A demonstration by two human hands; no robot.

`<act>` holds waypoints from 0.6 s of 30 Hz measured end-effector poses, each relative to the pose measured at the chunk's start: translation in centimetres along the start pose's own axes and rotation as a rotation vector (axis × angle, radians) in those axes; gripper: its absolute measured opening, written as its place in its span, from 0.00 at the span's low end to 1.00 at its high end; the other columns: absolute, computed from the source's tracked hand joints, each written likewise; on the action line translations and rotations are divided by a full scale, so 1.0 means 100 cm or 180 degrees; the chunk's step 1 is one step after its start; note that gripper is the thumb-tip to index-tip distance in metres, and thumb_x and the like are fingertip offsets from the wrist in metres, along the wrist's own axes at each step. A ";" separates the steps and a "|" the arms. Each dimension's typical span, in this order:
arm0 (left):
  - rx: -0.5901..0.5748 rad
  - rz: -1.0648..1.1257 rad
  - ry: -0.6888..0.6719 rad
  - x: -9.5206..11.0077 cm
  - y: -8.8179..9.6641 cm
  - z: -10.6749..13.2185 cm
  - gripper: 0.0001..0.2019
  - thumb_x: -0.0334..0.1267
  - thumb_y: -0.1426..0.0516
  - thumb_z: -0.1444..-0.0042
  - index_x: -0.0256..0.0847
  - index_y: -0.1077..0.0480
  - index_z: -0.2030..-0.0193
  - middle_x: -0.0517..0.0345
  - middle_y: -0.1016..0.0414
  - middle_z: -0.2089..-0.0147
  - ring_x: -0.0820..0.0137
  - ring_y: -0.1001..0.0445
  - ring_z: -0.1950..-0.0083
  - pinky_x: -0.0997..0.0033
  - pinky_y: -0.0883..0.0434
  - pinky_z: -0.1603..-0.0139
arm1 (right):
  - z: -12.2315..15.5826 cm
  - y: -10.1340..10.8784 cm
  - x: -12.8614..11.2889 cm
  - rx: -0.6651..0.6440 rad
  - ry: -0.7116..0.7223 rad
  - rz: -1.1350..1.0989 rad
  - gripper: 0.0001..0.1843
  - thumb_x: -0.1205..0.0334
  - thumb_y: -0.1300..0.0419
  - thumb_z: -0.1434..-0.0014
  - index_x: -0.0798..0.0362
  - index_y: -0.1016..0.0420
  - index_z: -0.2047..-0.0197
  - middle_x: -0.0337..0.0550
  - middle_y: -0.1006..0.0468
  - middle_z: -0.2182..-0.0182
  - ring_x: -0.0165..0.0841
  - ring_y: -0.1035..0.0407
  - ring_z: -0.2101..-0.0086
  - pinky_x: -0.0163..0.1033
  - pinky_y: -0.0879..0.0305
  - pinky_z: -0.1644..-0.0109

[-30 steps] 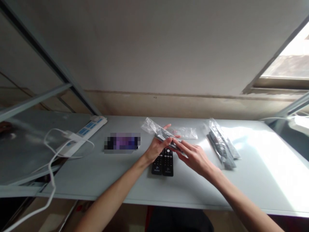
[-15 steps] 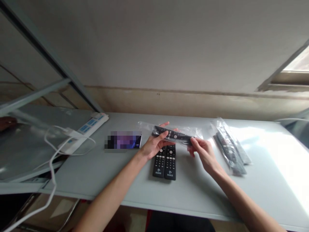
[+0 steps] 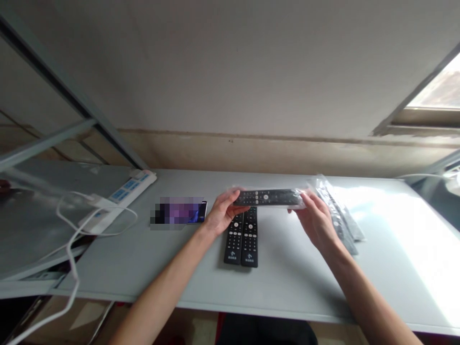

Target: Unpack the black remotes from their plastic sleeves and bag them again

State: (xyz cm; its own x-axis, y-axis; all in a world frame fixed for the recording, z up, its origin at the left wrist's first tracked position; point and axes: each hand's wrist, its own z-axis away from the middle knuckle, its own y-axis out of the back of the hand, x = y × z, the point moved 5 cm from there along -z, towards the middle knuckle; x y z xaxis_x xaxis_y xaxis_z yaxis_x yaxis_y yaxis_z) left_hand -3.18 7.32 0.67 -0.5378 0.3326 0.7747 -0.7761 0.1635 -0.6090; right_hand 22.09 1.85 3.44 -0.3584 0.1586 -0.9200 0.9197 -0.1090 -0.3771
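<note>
A black remote in a clear plastic bag [image 3: 268,197] is held level above the table, buttons facing me. My left hand [image 3: 222,214] grips its left end with fingers closed round it. At the bag's right end my right hand [image 3: 316,218] pinches the plastic. Just below, two bare black remotes [image 3: 242,236] lie side by side on the grey table [image 3: 287,282], pointing away from me.
A pile of bagged remotes [image 3: 338,213] lies at the right of the table. A phone with a blurred screen [image 3: 178,213] rests left of my hands. A white power strip [image 3: 118,196] with white cables [image 3: 72,239] sits at the left by a metal shelf frame.
The bagged remote has turned from a slant to level and risen slightly. My right hand slid from the remote's middle out to the bag's right end.
</note>
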 end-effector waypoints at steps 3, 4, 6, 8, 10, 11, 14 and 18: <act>0.0055 0.0085 0.0069 0.001 0.002 -0.001 0.19 0.35 0.24 0.48 0.35 0.19 0.51 0.55 0.14 0.55 0.70 0.14 0.61 0.73 0.14 0.57 | -0.005 0.009 0.004 0.0212 -0.0458 -0.0852 0.12 0.55 0.22 0.44 0.48 0.16 0.60 0.34 0.17 0.66 0.27 0.24 0.68 0.30 0.21 0.60; 0.0067 0.0128 0.0113 0.000 0.003 -0.001 0.18 0.35 0.24 0.49 0.35 0.19 0.52 0.56 0.14 0.56 0.71 0.14 0.62 0.74 0.15 0.57 | -0.006 0.012 0.005 0.0300 -0.0567 -0.1061 0.14 0.56 0.20 0.47 0.47 0.16 0.59 0.33 0.15 0.66 0.27 0.22 0.68 0.30 0.19 0.60; 0.0051 0.0187 0.0200 -0.003 0.005 -0.002 0.17 0.36 0.24 0.49 0.34 0.20 0.56 0.55 0.14 0.58 0.70 0.14 0.64 0.76 0.15 0.60 | -0.007 0.015 0.006 0.0379 -0.0680 -0.1324 0.17 0.57 0.18 0.51 0.47 0.15 0.60 0.33 0.13 0.65 0.29 0.19 0.67 0.31 0.17 0.59; -0.0017 0.0194 0.0291 -0.006 0.006 -0.003 0.16 0.37 0.24 0.49 0.33 0.20 0.59 0.53 0.14 0.60 0.69 0.14 0.64 0.76 0.15 0.61 | -0.007 0.014 0.006 0.0313 -0.0733 -0.1395 0.17 0.58 0.18 0.52 0.48 0.15 0.61 0.35 0.11 0.65 0.30 0.17 0.68 0.31 0.16 0.60; -0.0063 0.0206 0.0335 -0.008 0.007 -0.004 0.15 0.38 0.24 0.48 0.33 0.21 0.60 0.52 0.14 0.60 0.69 0.14 0.65 0.75 0.15 0.61 | -0.007 0.010 0.004 0.0229 -0.0789 -0.1395 0.18 0.59 0.17 0.53 0.49 0.15 0.61 0.37 0.11 0.65 0.31 0.17 0.69 0.32 0.16 0.63; -0.0075 0.0212 0.0350 -0.008 0.007 -0.004 0.15 0.37 0.24 0.48 0.33 0.21 0.60 0.52 0.14 0.60 0.69 0.14 0.65 0.75 0.15 0.61 | -0.007 0.008 0.002 0.0214 -0.0802 -0.1410 0.18 0.60 0.17 0.54 0.50 0.15 0.61 0.37 0.11 0.64 0.31 0.17 0.70 0.32 0.16 0.64; -0.0154 0.0205 0.0378 -0.006 0.006 -0.003 0.18 0.38 0.23 0.49 0.33 0.21 0.57 0.50 0.13 0.57 0.66 0.13 0.62 0.76 0.15 0.62 | -0.007 0.007 -0.008 0.0246 -0.0696 -0.1554 0.18 0.61 0.17 0.53 0.48 0.16 0.60 0.34 0.10 0.63 0.30 0.16 0.68 0.31 0.16 0.65; -0.0338 0.0169 0.0344 0.001 0.003 -0.002 0.22 0.44 0.22 0.50 0.32 0.20 0.55 0.47 0.13 0.54 0.62 0.12 0.58 0.79 0.16 0.63 | -0.009 0.007 -0.024 0.0165 -0.0519 -0.1645 0.15 0.60 0.20 0.48 0.45 0.17 0.60 0.31 0.11 0.64 0.28 0.17 0.69 0.30 0.17 0.65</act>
State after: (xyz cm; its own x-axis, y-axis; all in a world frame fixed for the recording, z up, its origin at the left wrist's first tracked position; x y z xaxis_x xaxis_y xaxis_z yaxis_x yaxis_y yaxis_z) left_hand -3.37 7.54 0.51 -0.5343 0.4403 0.7215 -0.7053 0.2382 -0.6677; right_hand 23.71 2.26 5.48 -0.7857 0.0506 -0.6165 0.6096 -0.1062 -0.7856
